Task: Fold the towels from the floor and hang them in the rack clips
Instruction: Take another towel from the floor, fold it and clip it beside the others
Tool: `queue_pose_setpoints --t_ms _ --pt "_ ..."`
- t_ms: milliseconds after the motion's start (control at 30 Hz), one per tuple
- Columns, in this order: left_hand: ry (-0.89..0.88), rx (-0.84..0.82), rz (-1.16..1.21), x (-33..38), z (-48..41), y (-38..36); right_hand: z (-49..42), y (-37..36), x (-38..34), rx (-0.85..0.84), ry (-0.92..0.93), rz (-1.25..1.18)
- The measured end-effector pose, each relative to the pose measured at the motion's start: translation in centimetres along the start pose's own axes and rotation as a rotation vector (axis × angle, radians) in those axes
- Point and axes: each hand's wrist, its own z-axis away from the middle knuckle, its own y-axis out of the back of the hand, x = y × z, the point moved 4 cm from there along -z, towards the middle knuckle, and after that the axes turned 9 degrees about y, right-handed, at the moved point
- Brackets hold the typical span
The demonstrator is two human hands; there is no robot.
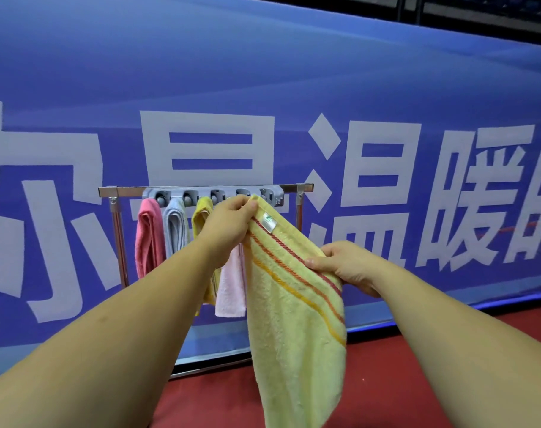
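A folded pale yellow towel (297,319) with red and orange stripes hangs in front of a metal rack (304,188). My left hand (229,223) pinches its top corner just below the grey clip bar (213,194), near the rightmost clips. My right hand (346,267) grips the towel's right edge lower down. Clipped to the bar hang a pink towel (148,239), a grey towel (175,227), a yellow towel (201,214) and a light pink towel (230,288), the last two partly hidden by my left arm.
A large blue banner (263,88) with white characters stands directly behind the rack. Red floor (386,381) stretches below and to the right. The rack's base bar (210,367) lies on the floor.
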Motion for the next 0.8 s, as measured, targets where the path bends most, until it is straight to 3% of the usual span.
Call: queue_pose_setpoints --t_ms 267,333,467,600,800 --pt "0.053 0.296 -0.01 -1.4 -0.6 4.7 1.9 2.8 2.7 0.047 -0.159 0.229" --pt "0.058 0.307 -0.034 -2.2 -0.5 5.3 1.9 2.7 2.2 0.039 -0.169 0.105" --pt "0.115 0.301 -0.04 -3.6 -0.4 6.0 1.5 2.6 0.2 0.095 -0.148 -0.539" --pt "0.186 0.281 -0.06 -5.0 -0.3 6.1 0.7 2.5 0.7 0.23 -0.213 -0.414" --pt "0.148 0.085 -0.03 -4.6 0.6 2.6 -0.5 -0.1 -1.5 0.233 -0.118 -0.688"
